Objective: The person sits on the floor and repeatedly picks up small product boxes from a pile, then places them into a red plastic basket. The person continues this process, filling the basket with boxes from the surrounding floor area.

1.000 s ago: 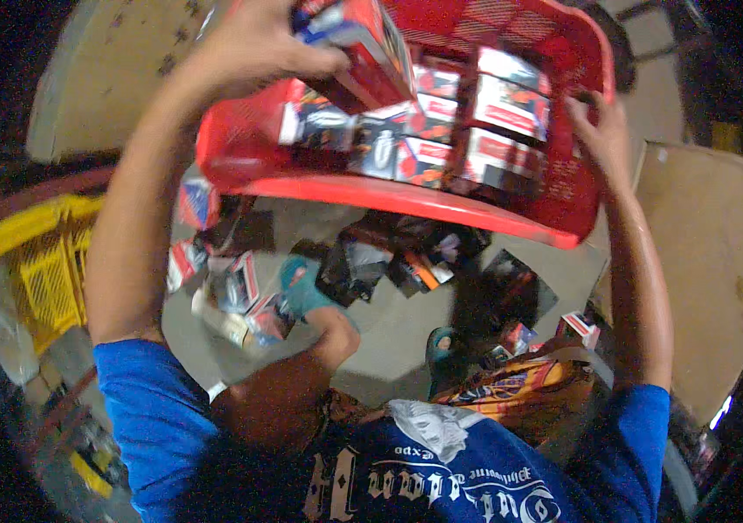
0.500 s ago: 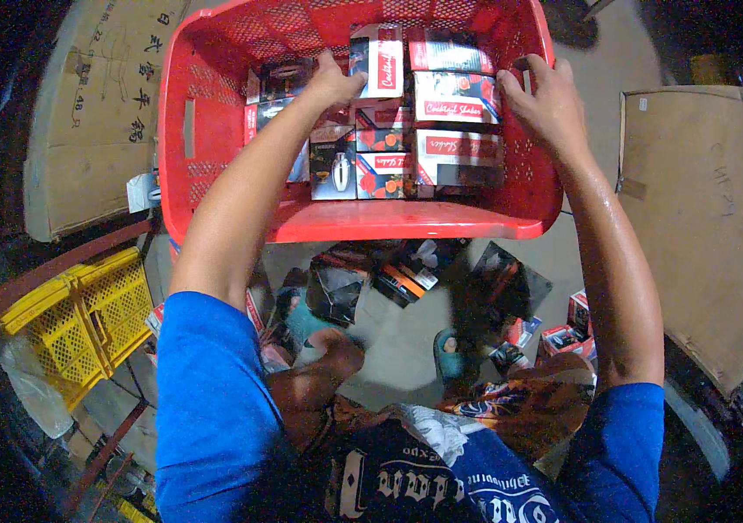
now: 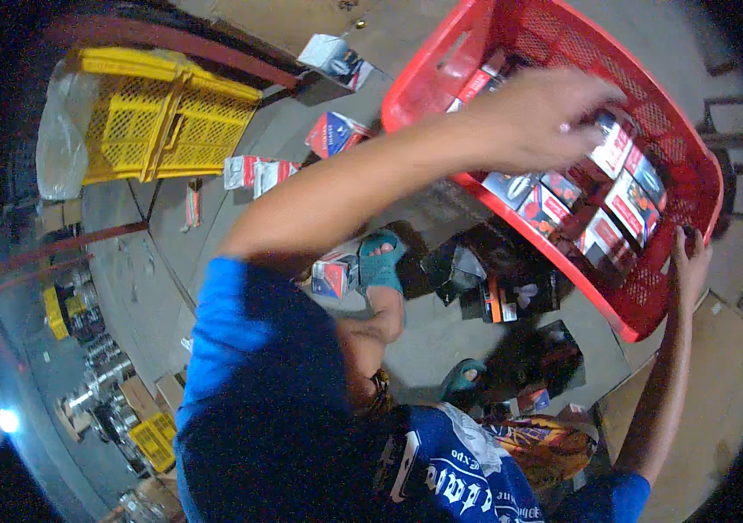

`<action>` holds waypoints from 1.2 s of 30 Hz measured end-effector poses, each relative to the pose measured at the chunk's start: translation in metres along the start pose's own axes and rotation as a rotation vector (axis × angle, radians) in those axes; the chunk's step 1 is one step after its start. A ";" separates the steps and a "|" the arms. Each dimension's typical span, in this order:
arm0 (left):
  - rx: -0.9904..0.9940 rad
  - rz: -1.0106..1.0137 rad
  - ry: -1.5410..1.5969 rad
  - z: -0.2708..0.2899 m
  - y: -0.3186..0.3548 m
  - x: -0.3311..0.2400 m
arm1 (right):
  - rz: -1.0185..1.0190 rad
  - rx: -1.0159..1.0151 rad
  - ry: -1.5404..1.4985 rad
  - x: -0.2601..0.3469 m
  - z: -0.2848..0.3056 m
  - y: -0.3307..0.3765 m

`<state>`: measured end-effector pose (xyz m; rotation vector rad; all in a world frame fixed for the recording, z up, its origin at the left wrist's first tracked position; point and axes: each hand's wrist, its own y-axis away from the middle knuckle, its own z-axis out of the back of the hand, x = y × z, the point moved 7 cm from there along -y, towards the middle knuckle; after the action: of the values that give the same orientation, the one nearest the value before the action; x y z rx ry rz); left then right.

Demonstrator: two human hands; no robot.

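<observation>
A red plastic basket (image 3: 563,272) holds several small printed boxes (image 3: 632,207), red, white and black, stacked in rows. My left hand (image 3: 546,122) hangs over the boxes near the basket's far left part. Its fingers are smeared by motion, and whether anything is in them cannot be made out. My right hand (image 3: 690,260) is at the basket's right end, its fingers closed round the rim by the handle opening. The left hand and forearm hide some of the boxes.
A yellow perforated crate (image 3: 140,122) stands at the left, beside a red metal bar (image 3: 162,39). Loose boxes (image 3: 336,133) lie on the floor left of the basket. Dark boxes (image 3: 498,301) lie below it, near my sandalled feet (image 3: 382,261). Flat cardboard (image 3: 668,392) is at the lower right.
The view has swung left, so the basket now appears tilted at the upper right. My left hand has lifted off the box it was touching. My right hand stays at the basket's right end.
</observation>
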<state>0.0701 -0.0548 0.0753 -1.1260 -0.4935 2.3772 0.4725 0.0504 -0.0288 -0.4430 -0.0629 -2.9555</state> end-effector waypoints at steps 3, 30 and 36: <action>-0.190 0.349 -0.057 0.119 0.070 0.045 | 0.034 0.027 0.036 -0.017 -0.007 -0.009; -0.182 1.234 -0.513 0.109 0.374 0.169 | 0.099 0.040 0.236 -0.058 -0.010 -0.034; -0.544 1.214 -0.030 0.149 0.388 0.169 | 0.169 0.002 0.085 -0.045 -0.009 -0.029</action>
<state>-0.2393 -0.3026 -0.1347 -2.0532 -0.5767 3.3707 0.5077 0.0845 -0.0508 -0.3059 -0.0170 -2.8031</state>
